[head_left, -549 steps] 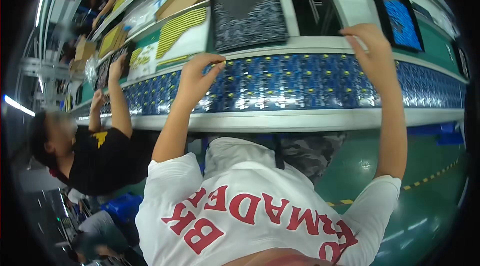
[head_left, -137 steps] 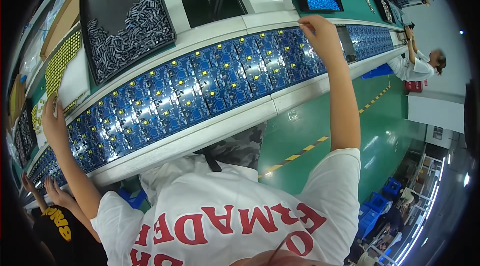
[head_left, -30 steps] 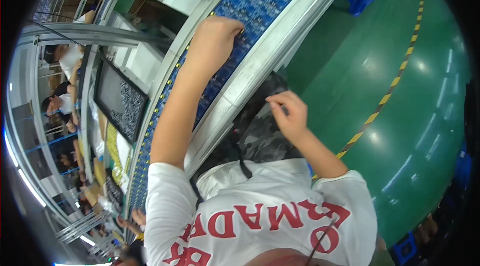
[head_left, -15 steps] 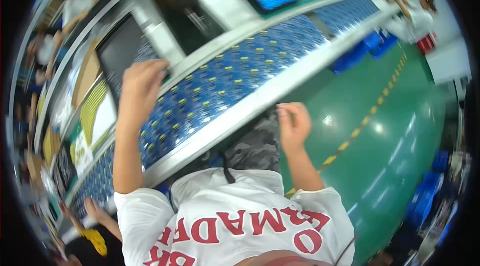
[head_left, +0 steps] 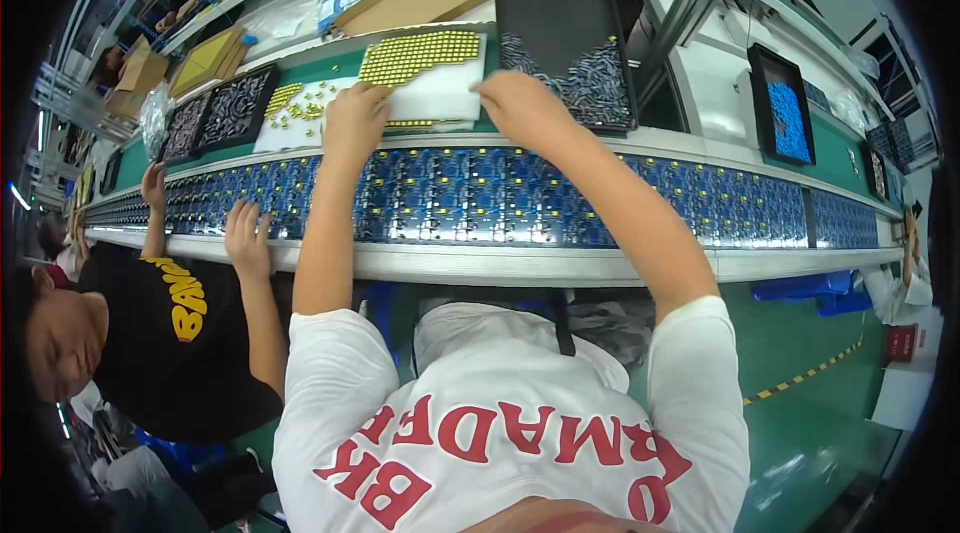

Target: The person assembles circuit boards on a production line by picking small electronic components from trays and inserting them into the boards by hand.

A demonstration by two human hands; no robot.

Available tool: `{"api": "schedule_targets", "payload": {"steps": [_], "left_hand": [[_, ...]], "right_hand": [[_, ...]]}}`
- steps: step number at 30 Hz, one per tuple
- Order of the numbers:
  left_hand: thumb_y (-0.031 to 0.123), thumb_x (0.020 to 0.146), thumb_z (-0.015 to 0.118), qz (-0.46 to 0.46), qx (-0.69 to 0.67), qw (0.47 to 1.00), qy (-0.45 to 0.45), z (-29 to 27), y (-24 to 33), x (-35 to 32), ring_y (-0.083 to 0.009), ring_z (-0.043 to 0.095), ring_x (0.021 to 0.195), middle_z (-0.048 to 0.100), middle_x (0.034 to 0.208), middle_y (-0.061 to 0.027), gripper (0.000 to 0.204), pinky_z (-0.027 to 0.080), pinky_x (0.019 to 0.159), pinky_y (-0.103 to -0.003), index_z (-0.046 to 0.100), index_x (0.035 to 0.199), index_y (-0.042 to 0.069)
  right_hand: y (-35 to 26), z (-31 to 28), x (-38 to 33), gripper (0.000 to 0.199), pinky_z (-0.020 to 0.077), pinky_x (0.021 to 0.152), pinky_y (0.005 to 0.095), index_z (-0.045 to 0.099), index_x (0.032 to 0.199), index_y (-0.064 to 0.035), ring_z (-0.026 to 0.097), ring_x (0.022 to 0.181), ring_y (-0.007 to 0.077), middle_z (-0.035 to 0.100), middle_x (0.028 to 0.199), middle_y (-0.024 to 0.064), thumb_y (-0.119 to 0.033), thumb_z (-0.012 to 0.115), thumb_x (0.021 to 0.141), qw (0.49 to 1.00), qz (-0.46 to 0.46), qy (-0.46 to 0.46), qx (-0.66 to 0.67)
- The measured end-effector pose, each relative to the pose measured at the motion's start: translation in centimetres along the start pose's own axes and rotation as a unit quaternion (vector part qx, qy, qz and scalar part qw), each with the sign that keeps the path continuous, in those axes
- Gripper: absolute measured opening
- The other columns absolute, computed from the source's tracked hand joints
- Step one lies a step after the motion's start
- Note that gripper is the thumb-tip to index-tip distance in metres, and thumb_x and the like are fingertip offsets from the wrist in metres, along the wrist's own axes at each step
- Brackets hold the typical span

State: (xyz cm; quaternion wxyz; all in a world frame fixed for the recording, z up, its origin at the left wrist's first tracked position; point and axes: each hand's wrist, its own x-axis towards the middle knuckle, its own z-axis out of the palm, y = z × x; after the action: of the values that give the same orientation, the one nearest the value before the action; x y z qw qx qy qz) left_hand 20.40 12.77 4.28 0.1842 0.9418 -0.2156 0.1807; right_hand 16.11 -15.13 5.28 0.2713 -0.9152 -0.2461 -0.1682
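Note:
My left hand (head_left: 354, 123) reaches over the lower left corner of a white foam sheet (head_left: 435, 98), fingers curled together beside the yellow parts. Small square yellow parts (head_left: 420, 55) stand in close rows across the sheet's far half. At the sheet's right edge, the fingertips of my right hand (head_left: 525, 111) are pinched together. What either hand holds, if anything, is too small to make out. Below both forearms runs a line of blue circuit boards (head_left: 460, 198), dotted with yellow parts.
Right of the sheet lies a black tray (head_left: 555, 8) of dark cylindrical parts. Loose yellow parts (head_left: 300, 108) are scattered to the left. Another black tray (head_left: 757, 68) holds blue parts. A metal post (head_left: 690, 8) rises behind the line. A co-worker's hand (head_left: 247, 238) is close on my left.
My view has swung left, from the aisle to the bench. Both hands have moved to the foam sheet; the right one came up from beside the conveyor's near edge.

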Motion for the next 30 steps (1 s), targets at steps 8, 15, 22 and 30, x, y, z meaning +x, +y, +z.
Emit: {"api": "schedule_targets", "payload": {"steps": [8,15,22,30], "left_hand": [[0.015,0.082,0.07,0.072,0.073,0.993,0.061,1.2,1.0,1.6,-0.0332,0.064,0.09,0.07,0.094,-0.0124,0.019,0.05,0.079,-0.045,0.075,0.099,0.008],[0.013,0.082,0.068,0.145,0.108,0.98,0.086,2.8,-1.4,2.9,-0.0326,0.062,0.085,0.067,0.086,-0.01,0.01,0.047,0.076,-0.046,0.073,0.09,0.01],[0.017,0.09,0.063,0.158,0.157,0.975,0.019,2.6,-0.1,3.6,-0.0315,0.061,0.094,0.067,0.095,-0.0091,0.011,0.046,0.082,-0.044,0.067,0.096,0.01],[0.015,0.093,0.063,0.157,0.123,0.98,0.015,1.5,-2.5,3.9,-0.0339,0.062,0.094,0.069,0.097,-0.0112,0.013,0.046,0.085,-0.043,0.066,0.102,0.006]], "right_hand": [[0.8,5.6,6.1,0.01,0.0553,0.077,0.0448,0.07,0.077,-0.0004,0.066,0.088,0.0342,0.069,0.086,0.019,-0.004,0.062,0.075,0.972,0.031,0.046,-0.227],[1.4,8.0,8.6,0.01,0.0562,0.07,0.0454,0.073,0.073,-0.0081,0.07,0.076,0.034,0.069,0.074,0.0168,-0.009,0.062,0.074,0.973,0.045,0.091,-0.207],[1.7,2.8,4.6,0.008,0.0536,0.074,0.04,0.07,0.074,-0.0069,0.066,0.08,0.0281,0.069,0.078,0.0104,-0.012,0.064,0.074,0.967,-0.017,0.117,-0.227],[7.9,-16.5,-18.2,0.013,0.0525,0.08,0.0404,0.073,0.088,-0.0086,0.066,0.087,0.0303,0.07,0.091,0.0088,-0.019,0.075,0.08,0.957,0.06,0.227,-0.173]]}}
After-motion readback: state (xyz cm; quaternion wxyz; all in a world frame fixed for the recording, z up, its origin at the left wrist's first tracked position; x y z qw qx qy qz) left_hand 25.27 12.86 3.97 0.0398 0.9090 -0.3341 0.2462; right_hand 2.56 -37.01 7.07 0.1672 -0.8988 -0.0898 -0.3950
